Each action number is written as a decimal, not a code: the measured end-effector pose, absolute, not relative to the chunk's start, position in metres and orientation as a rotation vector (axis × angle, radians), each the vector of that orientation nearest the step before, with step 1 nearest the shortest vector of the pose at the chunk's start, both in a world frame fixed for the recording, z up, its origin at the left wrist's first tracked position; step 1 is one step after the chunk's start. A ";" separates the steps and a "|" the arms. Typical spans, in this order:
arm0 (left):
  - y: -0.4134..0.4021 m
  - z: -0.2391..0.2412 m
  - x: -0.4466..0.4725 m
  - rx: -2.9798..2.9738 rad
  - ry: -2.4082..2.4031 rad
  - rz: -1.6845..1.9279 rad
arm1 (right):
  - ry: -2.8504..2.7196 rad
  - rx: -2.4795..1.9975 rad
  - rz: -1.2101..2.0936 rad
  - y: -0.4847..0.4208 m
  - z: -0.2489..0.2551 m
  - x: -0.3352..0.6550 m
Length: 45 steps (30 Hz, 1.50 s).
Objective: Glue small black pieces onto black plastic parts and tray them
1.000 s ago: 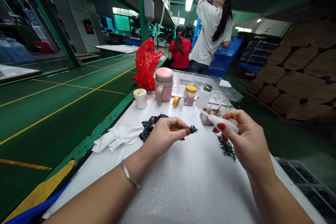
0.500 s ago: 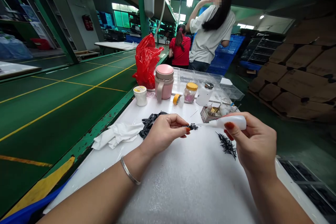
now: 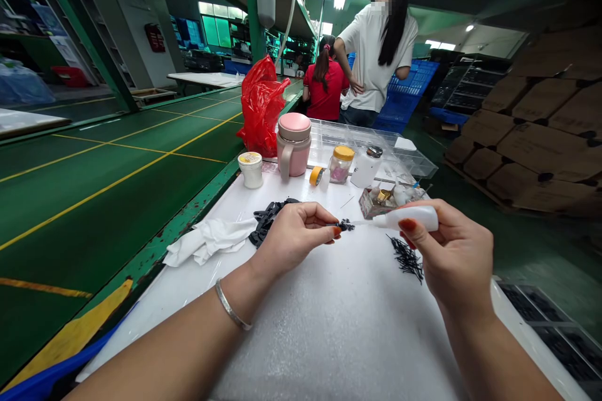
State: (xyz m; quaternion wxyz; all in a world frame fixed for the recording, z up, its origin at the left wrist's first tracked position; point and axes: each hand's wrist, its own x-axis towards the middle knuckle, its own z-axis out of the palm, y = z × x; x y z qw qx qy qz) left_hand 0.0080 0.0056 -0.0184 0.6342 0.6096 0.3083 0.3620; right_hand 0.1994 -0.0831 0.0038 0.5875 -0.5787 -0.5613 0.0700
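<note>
My left hand (image 3: 301, 232) pinches a small black ornate piece (image 3: 347, 225) between thumb and fingertips above the white table. In my right hand (image 3: 454, 250) is a white squeeze bottle (image 3: 409, 218), lying sideways with its thin nozzle aimed left. The nozzle tip is at or close to the black piece; whether they touch I cannot tell. Below the bottle lies a pile of thin black sticks (image 3: 407, 258). Behind my left hand are several flat black parts (image 3: 268, 220), partly hidden by it, and a white cloth (image 3: 211, 239).
Across the table's back stand a white tub (image 3: 251, 170), a pink mug (image 3: 294, 145), a yellow tape roll (image 3: 316, 176), a yellow-lidded jar (image 3: 341, 165), a white bottle (image 3: 366, 167) and a small box (image 3: 375, 202). A red bag (image 3: 263, 106) is behind them. Two people are beyond.
The squeeze bottle and my right hand have shifted slightly left, toward the black piece. My left hand stays in place. The standing person has lowered a hand from the head to the waist.
</note>
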 end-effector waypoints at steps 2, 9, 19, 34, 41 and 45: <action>0.005 -0.018 0.008 1.391 0.707 0.828 | -1.306 -1.346 0.160 -0.083 0.003 0.199; 0.006 -0.019 0.009 1.382 0.715 0.830 | -1.321 -1.347 0.153 -0.084 0.003 0.200; 0.007 -0.020 0.008 1.391 0.723 0.830 | -1.325 -1.352 0.132 -0.085 0.003 0.199; 0.006 -0.019 0.008 1.406 0.726 0.828 | -1.323 -1.344 0.103 -0.084 0.007 0.194; 0.007 -0.020 0.008 1.410 0.719 0.831 | -1.329 -1.349 0.093 -0.084 0.007 0.194; 0.008 -0.020 0.008 1.411 0.723 0.830 | -1.334 -1.345 0.091 -0.084 0.006 0.195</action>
